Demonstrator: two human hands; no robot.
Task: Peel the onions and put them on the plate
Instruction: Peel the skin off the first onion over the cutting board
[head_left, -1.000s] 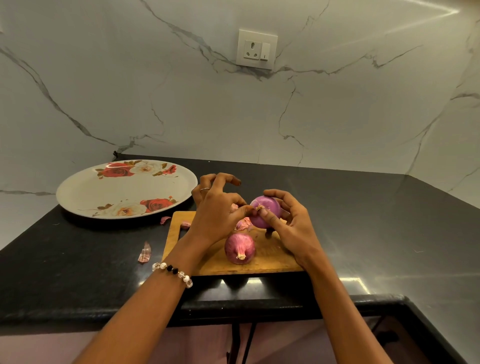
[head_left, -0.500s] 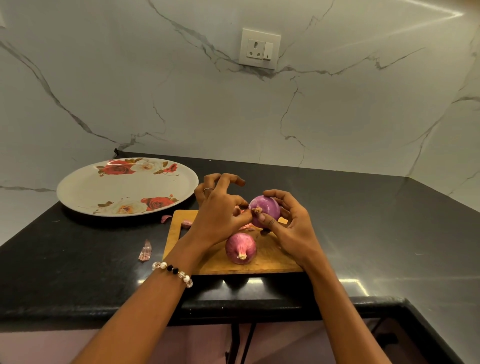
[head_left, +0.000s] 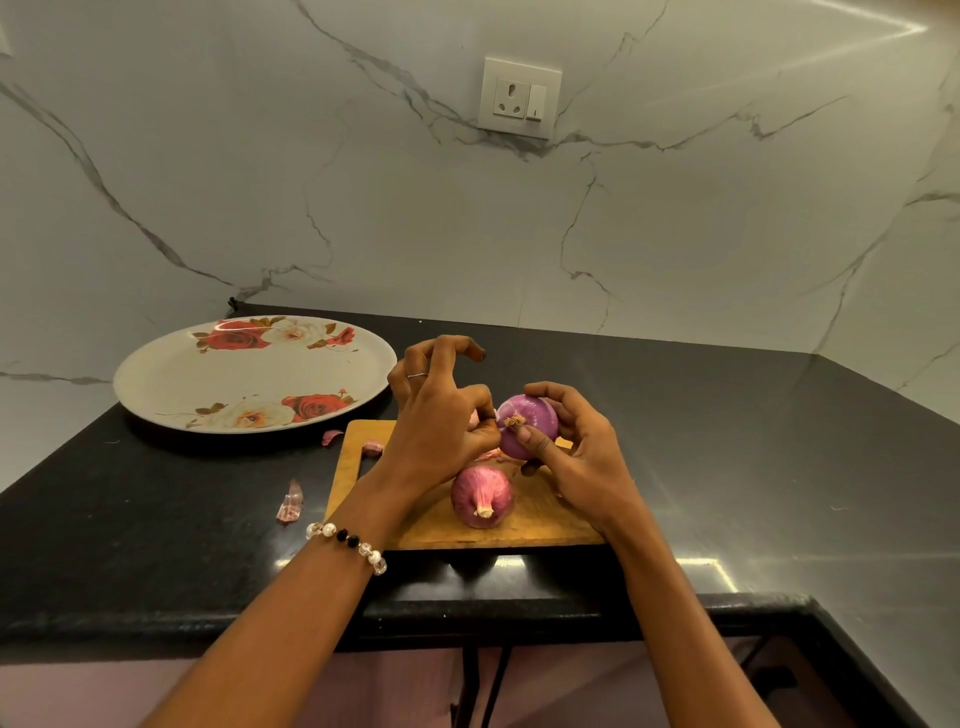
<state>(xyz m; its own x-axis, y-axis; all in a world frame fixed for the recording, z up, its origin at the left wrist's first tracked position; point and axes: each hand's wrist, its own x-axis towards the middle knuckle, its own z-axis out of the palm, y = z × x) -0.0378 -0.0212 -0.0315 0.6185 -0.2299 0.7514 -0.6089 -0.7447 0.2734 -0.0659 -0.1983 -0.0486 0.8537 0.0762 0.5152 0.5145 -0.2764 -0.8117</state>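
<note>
The bench (head_left: 675, 415) runs back to a wall at twelve o'clock, where a socket (head_left: 521, 98) is mounted. The cutting board (head_left: 540, 525) lies at the bench's middle, near its front edge. One onion (head_left: 481, 497) rests on the board. A second onion (head_left: 530, 431) is held above the board at one o'clock from the first, between the left hand (head_left: 441, 431) at nine o'clock and the right hand (head_left: 582, 457) at three. The plate (head_left: 171, 384) sits on the bench at ten o'clock from the board, apart from it. Peel scraps (head_left: 290, 503) lie on the bench at the board's nine o'clock side.
</note>
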